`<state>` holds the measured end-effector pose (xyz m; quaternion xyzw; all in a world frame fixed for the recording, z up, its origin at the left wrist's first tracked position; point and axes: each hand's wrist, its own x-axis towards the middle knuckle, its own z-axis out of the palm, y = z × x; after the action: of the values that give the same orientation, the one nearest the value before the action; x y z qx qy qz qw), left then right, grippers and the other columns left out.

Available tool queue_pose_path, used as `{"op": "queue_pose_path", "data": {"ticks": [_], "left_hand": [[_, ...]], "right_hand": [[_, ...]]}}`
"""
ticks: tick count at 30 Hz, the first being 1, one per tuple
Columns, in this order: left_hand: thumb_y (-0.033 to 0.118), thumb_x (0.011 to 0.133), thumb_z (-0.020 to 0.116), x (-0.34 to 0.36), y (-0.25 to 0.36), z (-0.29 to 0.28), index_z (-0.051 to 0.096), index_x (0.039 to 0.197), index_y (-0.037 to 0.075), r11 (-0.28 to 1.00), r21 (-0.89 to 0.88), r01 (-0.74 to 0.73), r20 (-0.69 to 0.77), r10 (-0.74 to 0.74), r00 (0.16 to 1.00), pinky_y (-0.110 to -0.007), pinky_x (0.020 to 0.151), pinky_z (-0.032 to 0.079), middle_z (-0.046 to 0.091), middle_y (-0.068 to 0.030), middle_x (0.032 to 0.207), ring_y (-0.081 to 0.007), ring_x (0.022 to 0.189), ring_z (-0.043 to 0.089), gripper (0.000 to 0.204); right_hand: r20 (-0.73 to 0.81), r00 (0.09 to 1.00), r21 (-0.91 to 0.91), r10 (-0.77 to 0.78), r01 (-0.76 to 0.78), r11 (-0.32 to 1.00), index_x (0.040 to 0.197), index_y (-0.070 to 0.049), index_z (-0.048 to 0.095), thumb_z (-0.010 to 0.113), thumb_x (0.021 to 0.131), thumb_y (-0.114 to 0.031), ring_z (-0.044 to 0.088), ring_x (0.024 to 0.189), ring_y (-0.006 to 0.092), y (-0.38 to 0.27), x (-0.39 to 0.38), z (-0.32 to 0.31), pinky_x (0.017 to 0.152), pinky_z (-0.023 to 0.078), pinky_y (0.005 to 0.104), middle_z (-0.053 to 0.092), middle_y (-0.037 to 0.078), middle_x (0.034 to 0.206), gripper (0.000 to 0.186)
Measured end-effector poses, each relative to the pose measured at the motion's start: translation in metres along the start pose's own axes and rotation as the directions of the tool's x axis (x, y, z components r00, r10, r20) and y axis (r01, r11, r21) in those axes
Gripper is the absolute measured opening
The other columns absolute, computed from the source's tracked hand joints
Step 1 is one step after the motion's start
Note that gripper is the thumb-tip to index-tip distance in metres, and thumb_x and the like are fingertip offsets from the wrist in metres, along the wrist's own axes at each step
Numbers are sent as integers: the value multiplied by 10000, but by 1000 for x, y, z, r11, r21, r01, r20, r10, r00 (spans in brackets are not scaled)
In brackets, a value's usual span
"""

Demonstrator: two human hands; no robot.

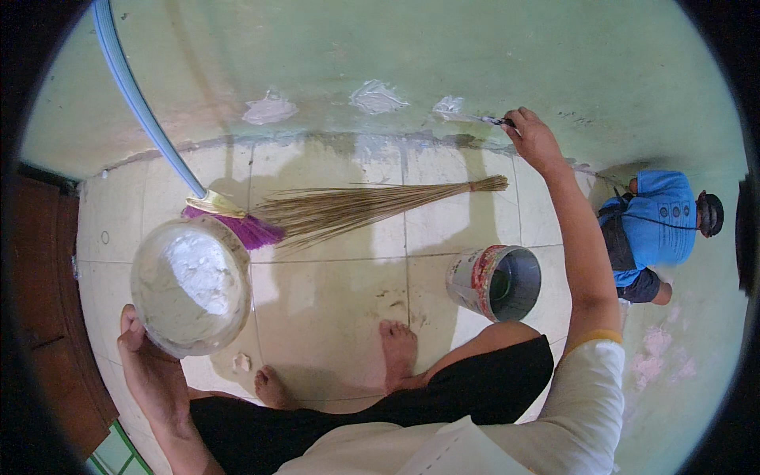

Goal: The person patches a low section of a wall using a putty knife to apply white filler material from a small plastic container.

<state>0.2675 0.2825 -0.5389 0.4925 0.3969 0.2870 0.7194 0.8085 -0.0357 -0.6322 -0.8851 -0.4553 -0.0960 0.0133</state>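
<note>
My left hand (146,348) grips the rim and side of a clear plastic bowl (150,261), thumb outside and the other fingers hidden beneath. White paste (198,273) clings to one side of the bowl. At the green wall (507,47), my right hand (529,136) is closed around the dark handle of a putty knife (497,121). The knife's blade points left and meets a fresh white patch (450,107). Two more patches of filler, one white (378,96) and one pinkish (270,108), lie farther left on the wall.
A stick broom (380,207) lies on the tiled floor beside a purple-bristled broom (237,218) with a blue handle. A paint bucket (473,283) stands near my right knee. At the right, another person in a blue shirt (665,218) is by the wall. Brown wooden furniture (47,293) borders the left.
</note>
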Motion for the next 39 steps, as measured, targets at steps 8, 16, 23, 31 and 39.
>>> {"op": "queue_pose_path", "data": {"ticks": [8, 16, 23, 31, 39], "left_hand": [[262, 912, 481, -2, 6, -1, 506, 999, 87, 999, -29, 14, -23, -14, 1000, -323, 954, 390, 559, -36, 1044, -156, 1082, 521, 197], [272, 913, 486, 2, 9, -8, 503, 1002, 91, 999, -35, 31, -47, -33, 998, -310, 946, 383, 562, -18, 1035, -140, 1060, 523, 202], [272, 908, 478, 0, 12, -8, 491, 958, 100, 999, -11, 35, -82, -36, 996, -289, 895, 398, 558, -1, 977, -120, 982, 535, 180], [269, 889, 478, 3, 11, 0, 485, 928, 103, 999, -15, 29, -62, -30, 998, -280, 830, 426, 542, -6, 915, -101, 930, 542, 170], [268, 938, 447, -5, 23, -41, 543, 967, 101, 997, 65, -38, -141, 47, 989, -305, 794, 434, 530, 2, 905, -123, 870, 515, 195]], "right_hand": [[-104, 994, -109, 16, -27, 994, 1023, -44, 579, 579, 910, -218, 589, 927, 354, -2, 23, -7, 776, 493, 450, 582, 149, 945, 207], [-33, 999, -39, -24, 23, 999, 1003, -43, 572, 588, 906, -202, 586, 913, 360, -3, 3, -11, 756, 492, 461, 581, 155, 949, 187], [-96, 988, -44, 117, -122, 992, 989, -42, 567, 589, 910, -214, 585, 936, 365, 0, -3, 14, 778, 486, 467, 588, 158, 967, 191], [-20, 975, 185, 223, -215, 959, 1026, -22, 565, 580, 927, -200, 592, 933, 360, 45, -54, 9, 802, 485, 434, 575, 173, 988, 204], [-9, 969, 199, 248, -241, 950, 1319, -45, 518, 541, 911, -170, 417, 1310, 335, 69, 14, 131, 1120, 297, 427, 514, 169, 1353, 427]]}}
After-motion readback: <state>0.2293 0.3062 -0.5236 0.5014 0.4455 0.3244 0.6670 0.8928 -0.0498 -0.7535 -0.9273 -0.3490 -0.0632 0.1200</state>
